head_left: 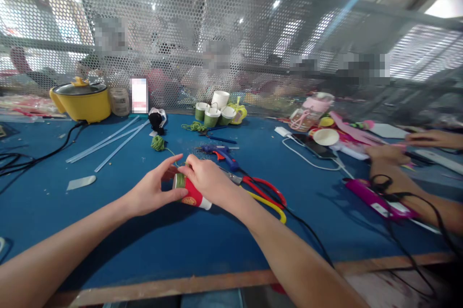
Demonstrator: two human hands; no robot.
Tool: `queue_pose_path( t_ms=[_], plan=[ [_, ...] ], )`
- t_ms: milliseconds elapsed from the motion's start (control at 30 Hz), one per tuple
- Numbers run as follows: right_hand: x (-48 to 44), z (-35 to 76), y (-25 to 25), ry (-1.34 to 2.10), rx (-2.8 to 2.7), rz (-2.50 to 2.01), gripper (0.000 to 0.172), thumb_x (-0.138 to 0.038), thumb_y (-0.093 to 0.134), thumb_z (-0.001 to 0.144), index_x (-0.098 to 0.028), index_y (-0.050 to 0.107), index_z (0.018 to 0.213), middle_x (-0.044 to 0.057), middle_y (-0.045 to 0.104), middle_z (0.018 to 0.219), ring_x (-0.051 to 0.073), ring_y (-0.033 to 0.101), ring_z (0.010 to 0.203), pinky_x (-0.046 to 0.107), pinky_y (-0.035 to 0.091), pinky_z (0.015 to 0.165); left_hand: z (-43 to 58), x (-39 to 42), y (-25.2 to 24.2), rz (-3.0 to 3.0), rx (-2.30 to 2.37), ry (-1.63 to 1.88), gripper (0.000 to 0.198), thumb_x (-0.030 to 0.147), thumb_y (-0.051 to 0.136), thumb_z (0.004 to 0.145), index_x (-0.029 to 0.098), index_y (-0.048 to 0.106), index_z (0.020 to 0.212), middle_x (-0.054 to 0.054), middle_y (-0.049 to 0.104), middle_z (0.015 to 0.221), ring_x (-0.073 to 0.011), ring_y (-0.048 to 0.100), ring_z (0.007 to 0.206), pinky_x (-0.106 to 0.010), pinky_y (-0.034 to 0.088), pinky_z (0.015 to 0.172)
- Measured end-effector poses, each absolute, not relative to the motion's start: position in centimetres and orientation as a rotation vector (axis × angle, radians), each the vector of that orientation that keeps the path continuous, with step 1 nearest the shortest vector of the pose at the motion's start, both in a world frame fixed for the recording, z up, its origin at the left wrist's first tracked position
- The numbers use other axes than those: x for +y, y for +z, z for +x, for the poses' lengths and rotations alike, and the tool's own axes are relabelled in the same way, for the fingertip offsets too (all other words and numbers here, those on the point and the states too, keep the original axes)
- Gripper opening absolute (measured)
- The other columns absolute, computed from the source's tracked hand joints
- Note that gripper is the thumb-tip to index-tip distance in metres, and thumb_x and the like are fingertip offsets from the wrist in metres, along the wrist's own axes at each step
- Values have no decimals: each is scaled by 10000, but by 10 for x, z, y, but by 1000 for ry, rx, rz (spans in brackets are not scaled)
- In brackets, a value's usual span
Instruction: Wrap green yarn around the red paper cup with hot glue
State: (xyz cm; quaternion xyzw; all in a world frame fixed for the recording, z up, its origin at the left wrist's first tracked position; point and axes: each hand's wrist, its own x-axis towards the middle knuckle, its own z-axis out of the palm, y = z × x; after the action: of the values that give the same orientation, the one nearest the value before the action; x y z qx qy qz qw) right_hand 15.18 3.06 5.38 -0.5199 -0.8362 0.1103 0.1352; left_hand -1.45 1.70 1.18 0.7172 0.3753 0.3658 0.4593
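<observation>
A red paper cup (193,195) with a white rim lies tilted between my hands, low over the table. Green yarn is wound in a band at its left end. My left hand (159,185) holds the cup from the left, thumb along its side and index finger raised. From the right, my right hand (206,178) closes over the cup, its fingertips by the green band. A strand runs from there to a ball of green yarn (158,143). Right of the cup lie scissors (265,194) with red and yellow handles, and a blue glue gun (226,154).
Several green-wrapped cups (212,117) stand at the back. Clear glue sticks (108,141) and a yellow electric pot (81,100) are on the left. To the right, a co-worker's arm (405,178) reaches in near a purple power strip (379,199) and phone (313,145). Cables cross the blue table.
</observation>
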Motion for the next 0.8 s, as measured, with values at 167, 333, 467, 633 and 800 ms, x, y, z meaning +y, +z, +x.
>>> queue_pose_path(
  t_ms=[167,333,467,633,800],
  plan=[
    [32,152,54,329,-2422,-1526,202,-338,425,925,-188,529,838,73,653,715,193,586,660,267,276,528,-15,18,12,1794,918,936,702,324,669,744,208,319,1341,-93,586,1092,-243,582,993,-460,447,924],
    [34,154,54,349,-2400,-1510,191,-320,416,926,-189,507,821,75,653,735,197,588,685,265,305,556,-18,19,16,1756,812,880,753,266,672,736,210,253,1359,-106,561,1141,-251,567,1054,-460,412,961],
    [37,155,51,361,-2395,-1520,195,-330,408,926,-195,499,818,65,640,726,192,577,677,265,303,560,-20,20,17,1730,803,850,728,233,649,740,181,257,1351,-112,555,1142,-242,558,1060,-439,417,956],
    [39,157,49,367,-2357,-1453,218,-321,458,907,-201,462,725,33,591,695,159,529,643,256,302,562,-19,21,17,1741,819,860,743,228,658,730,173,258,1353,-99,572,1105,-225,575,1009,-418,437,928],
    [38,158,55,425,-2270,-1242,288,-256,530,874,-198,396,626,-20,503,642,114,454,604,239,305,578,-18,19,15,1772,783,880,754,241,665,736,175,248,1362,-99,577,1083,-229,587,985,-424,448,918]
  ],
)
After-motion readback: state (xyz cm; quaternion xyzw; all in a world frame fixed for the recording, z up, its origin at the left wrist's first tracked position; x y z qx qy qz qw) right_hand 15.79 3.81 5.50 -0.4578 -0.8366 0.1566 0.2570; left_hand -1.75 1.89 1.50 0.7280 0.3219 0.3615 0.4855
